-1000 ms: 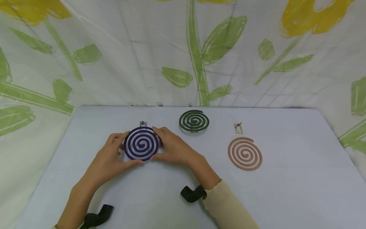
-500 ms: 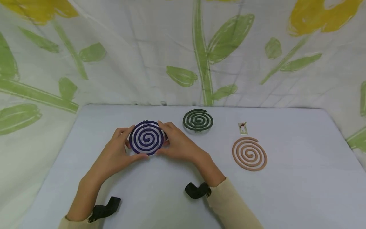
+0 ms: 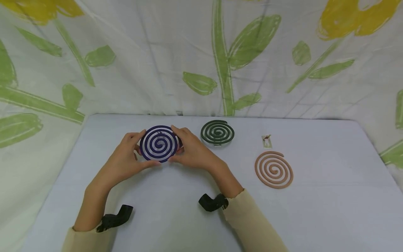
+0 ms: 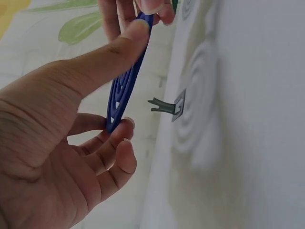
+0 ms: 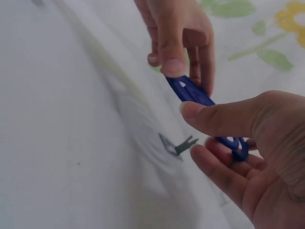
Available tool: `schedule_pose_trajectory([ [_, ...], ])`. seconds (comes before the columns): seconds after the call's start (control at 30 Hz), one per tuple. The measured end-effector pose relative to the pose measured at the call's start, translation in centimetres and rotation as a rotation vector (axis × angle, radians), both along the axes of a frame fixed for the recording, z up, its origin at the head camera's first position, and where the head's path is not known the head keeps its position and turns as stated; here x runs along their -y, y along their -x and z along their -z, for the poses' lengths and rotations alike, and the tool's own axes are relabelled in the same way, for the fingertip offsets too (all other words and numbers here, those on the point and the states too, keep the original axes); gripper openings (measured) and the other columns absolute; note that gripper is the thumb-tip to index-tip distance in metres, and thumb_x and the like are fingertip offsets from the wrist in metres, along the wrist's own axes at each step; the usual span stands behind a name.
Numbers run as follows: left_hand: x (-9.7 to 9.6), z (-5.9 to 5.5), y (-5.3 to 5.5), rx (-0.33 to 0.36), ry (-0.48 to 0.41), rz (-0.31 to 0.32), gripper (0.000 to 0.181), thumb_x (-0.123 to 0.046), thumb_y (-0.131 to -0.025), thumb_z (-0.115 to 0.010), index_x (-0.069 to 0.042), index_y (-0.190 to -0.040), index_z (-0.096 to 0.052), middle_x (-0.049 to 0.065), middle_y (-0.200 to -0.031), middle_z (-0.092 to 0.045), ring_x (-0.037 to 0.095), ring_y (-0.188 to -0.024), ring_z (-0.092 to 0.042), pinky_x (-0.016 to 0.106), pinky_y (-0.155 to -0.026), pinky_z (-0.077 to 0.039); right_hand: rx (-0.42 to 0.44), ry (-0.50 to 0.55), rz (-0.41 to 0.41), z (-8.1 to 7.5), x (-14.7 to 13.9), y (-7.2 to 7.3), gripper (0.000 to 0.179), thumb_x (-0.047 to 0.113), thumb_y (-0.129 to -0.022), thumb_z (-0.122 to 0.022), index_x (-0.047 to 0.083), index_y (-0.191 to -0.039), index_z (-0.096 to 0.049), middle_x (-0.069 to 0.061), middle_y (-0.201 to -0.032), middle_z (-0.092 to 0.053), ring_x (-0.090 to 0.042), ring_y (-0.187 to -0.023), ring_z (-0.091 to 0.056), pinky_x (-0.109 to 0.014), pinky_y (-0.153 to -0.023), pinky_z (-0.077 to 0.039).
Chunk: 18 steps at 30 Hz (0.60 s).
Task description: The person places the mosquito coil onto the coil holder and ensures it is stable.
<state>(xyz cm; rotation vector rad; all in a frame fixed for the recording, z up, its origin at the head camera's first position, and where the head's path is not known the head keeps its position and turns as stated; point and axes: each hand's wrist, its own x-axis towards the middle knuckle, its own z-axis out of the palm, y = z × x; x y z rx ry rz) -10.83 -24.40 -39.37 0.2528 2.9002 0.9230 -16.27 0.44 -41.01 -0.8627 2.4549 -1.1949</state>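
A dark blue mosquito coil (image 3: 160, 144) is held level by its edges, raised off the table. My left hand (image 3: 126, 157) grips its left side, thumb at the near rim and fingers at the far left. On the other side my right hand (image 3: 195, 150) pinches it between thumb and fingers. Below the coil, a small metal coil stand (image 4: 164, 106) with an upright forked prong rises from its flat base, apart from the coil in the left wrist view. The right wrist view shows the same stand (image 5: 183, 145) close by my right fingertips.
A green mosquito coil (image 3: 217, 132) rests on its own stand at the back of the white table (image 3: 315, 210). Further right lies a brown coil (image 3: 274, 170) flat on the table, with another small metal stand (image 3: 267, 141) just behind it. A flower-painted curtain (image 3: 141, 70) hangs behind.
Both hands have carried the blue coil away from me toward the back, from in front of the stand to over it. The head view has shifted slightly.
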Motion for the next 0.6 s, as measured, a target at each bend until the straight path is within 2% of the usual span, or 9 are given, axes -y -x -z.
schedule_pose_trajectory([
  [0.13, 0.5, -0.6, 0.3, 0.001, -0.049, -0.008, 0.102, -0.040, -0.084, -0.091, 0.000, -0.162, -0.038, 0.027, -0.147, -0.050, 0.029, -0.105, -0.062, 0.021, -0.077, -0.054, 0.002, 0.014, 0.004, -0.2, 0.3, 0.5, 0.099, 0.016, -0.087, -0.089, 0.005, -0.166, -0.031, -0.021, -0.149, -0.052, -0.024, -0.116, -0.062, -0.029, -0.098, -0.061],
  [0.33, 0.9, -1.0, 1.0, -0.002, -0.078, -0.002, 0.086, -0.033, -0.093, -0.083, -0.001, -0.160, -0.041, 0.026, -0.147, -0.055, 0.030, -0.105, -0.065, 0.015, -0.076, -0.052, 0.032, 0.014, -0.005, -0.6, 0.5, 1.1, 0.100, 0.015, -0.087, -0.089, 0.004, -0.166, -0.029, -0.023, -0.149, -0.050, -0.025, -0.115, -0.061, -0.028, -0.096, -0.062],
  [0.47, 0.9, -0.9, 1.7, 0.016, -0.120, -0.018, 0.076, -0.031, -0.099, -0.076, -0.001, -0.160, -0.042, 0.024, -0.149, -0.057, 0.031, -0.104, -0.066, 0.016, -0.072, -0.053, 0.078, 0.022, -0.001, -0.7, 0.5, 1.7, 0.100, 0.012, -0.087, -0.088, 0.005, -0.167, -0.028, -0.022, -0.148, -0.049, -0.024, -0.113, -0.061, -0.021, -0.093, -0.061],
  [0.6, 0.6, -1.1, 2.4, 0.059, -0.160, -0.053, 0.072, -0.032, -0.103, -0.071, -0.004, -0.161, -0.041, 0.026, -0.140, -0.064, 0.032, -0.103, -0.068, 0.022, -0.068, -0.058, 0.131, 0.072, 0.020, -0.9, 0.6, 2.3, 0.099, 0.008, -0.088, -0.086, 0.010, -0.168, -0.028, -0.022, -0.147, -0.049, -0.025, -0.112, -0.062, -0.020, -0.092, -0.061],
])
